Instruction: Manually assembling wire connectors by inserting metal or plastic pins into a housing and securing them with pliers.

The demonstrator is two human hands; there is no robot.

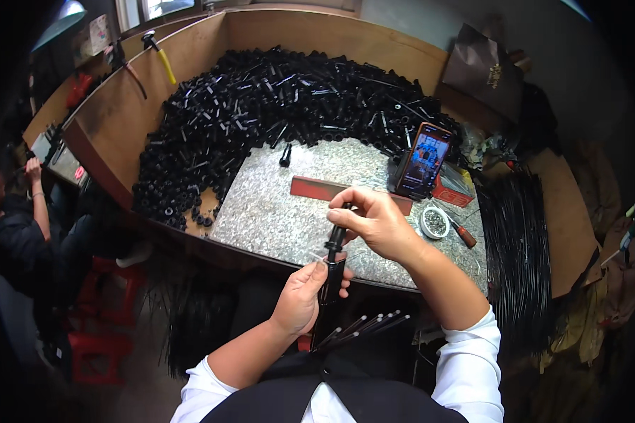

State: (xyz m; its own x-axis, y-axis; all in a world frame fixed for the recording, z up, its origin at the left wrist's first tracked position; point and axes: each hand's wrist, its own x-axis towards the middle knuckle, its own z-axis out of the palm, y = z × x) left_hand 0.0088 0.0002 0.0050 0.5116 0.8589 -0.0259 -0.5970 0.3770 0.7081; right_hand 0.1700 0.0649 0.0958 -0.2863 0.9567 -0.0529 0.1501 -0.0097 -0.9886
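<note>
My left hand (298, 299) is closed round a dark rod-like piece (334, 278) in front of the bench's near edge. Its thumb lies near a thin pale strand whose kind I cannot make out. Above it, my right hand (379, 224) pinches the upper end of a black ribbed cylindrical part (336, 237). This part stands nearly upright over the dark piece and lines up with it; whether the two are joined is hidden by my fingers. Several thin black rods with pale tips (363, 326) lie across my lap, just below my hands.
A big pile of black tubular parts (282, 92) fills the wooden-walled bench (261, 32). On its speckled top (261, 204) are a reddish bar (310, 188), a propped phone (425, 162), a white tub of small metal pieces (434, 223) and a screwdriver (464, 235). Another person sits far left.
</note>
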